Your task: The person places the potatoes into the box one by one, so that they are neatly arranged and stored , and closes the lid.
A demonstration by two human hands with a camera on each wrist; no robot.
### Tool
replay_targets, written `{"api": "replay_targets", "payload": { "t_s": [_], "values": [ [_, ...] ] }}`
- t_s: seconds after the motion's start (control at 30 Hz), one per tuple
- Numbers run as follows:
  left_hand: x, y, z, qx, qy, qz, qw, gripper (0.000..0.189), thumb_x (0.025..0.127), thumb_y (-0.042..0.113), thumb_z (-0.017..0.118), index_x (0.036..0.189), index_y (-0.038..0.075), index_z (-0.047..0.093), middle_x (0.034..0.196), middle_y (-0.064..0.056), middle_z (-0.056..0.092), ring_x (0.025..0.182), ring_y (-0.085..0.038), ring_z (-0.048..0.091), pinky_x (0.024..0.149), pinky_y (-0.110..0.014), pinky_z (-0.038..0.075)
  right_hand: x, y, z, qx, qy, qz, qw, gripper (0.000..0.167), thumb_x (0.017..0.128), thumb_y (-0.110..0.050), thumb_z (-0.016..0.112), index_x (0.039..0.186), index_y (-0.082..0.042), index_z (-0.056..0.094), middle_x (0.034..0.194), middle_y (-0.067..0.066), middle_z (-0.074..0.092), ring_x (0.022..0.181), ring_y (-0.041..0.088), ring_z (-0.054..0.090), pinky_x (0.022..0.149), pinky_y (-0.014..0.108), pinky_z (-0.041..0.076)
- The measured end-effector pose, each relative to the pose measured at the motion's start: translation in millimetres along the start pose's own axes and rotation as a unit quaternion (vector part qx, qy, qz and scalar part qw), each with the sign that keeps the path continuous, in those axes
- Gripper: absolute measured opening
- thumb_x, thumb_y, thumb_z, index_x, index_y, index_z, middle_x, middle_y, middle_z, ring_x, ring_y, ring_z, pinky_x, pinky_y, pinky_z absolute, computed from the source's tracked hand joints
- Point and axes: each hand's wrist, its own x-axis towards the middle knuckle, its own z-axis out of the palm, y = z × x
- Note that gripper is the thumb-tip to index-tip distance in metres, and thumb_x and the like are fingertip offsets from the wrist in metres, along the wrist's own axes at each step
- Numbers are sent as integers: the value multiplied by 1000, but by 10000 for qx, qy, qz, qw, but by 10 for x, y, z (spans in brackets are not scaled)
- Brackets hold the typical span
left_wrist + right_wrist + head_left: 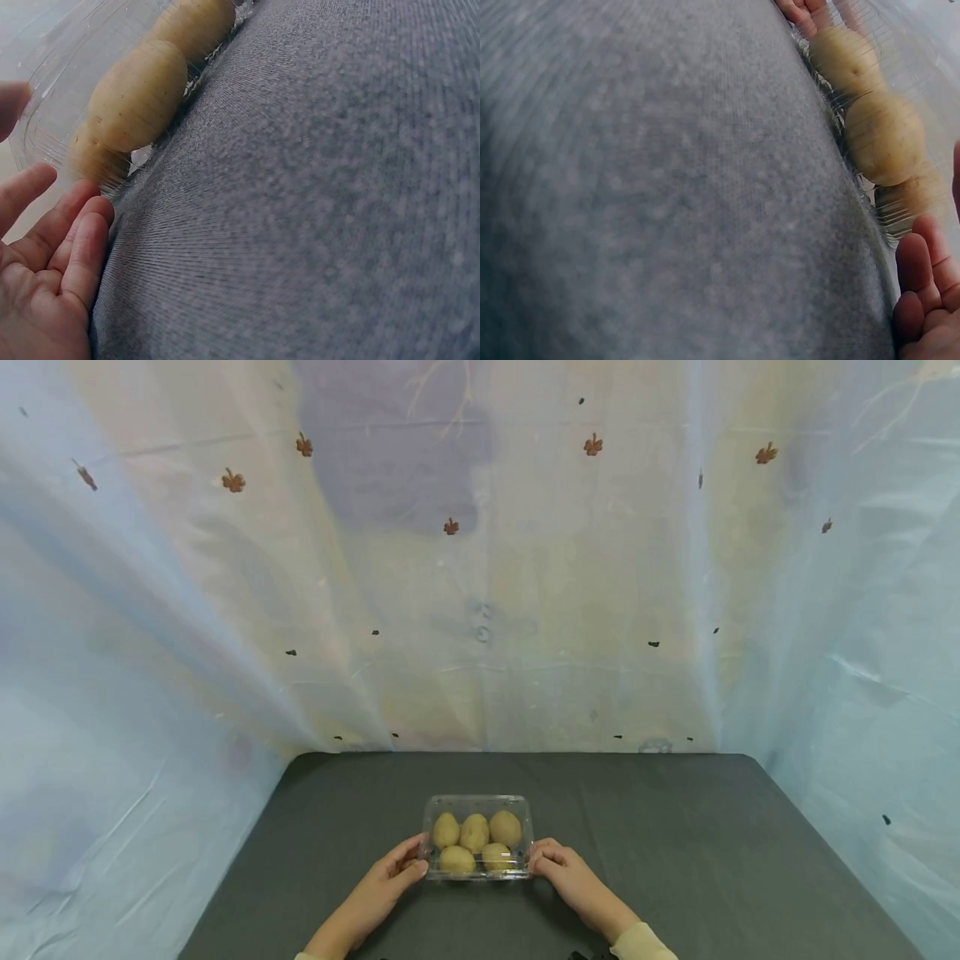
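A clear plastic clamshell box [480, 870] with several potatoes [475, 833] inside sits on the dark table, its lid down. At its left side my left hand [384, 887] holds the box, thumb at the front corner and fingers along the side. My right hand [573, 878] grips the opposite side near the front corner. In the left wrist view, the fingertips [88, 196] lie against the low edge of the box beside the potatoes [139, 96]. The right wrist view shows the right fingers [922, 259] bent close to the other end, near a potato [885, 139].
The table [697, 852] has a dark grey cloth cover. Patterned plastic sheeting [525, 610] hangs behind it and along both sides. A small black object [577, 955] shows at the bottom edge, close to the right sleeve [641, 942].
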Motion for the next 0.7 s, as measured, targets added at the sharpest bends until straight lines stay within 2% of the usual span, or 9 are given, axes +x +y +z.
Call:
{"api": "replay_targets", "payload": {
  "t_s": [0.3,0.7],
  "values": [
    [19,27,53,-89,-37,-12,10000,62,101,38,52,150,6,33,150,-18,35,130,-31,41,99,-45,43,-5,47,-27,-13,10,111,9999,26,97,-15,54,81,3,62,113,8,55,110,23,48,88,30,43],
    [70,-49,-15,17,-33,-38,10000,64,99,42,53,151,8,33,148,-17,38,132,-33,39,102,-50,40,33,42,-9,25,98,85,9999,27,96,-15,55,81,6,62,115,10,55,109,22,48,88,34,42]
  ]
}}
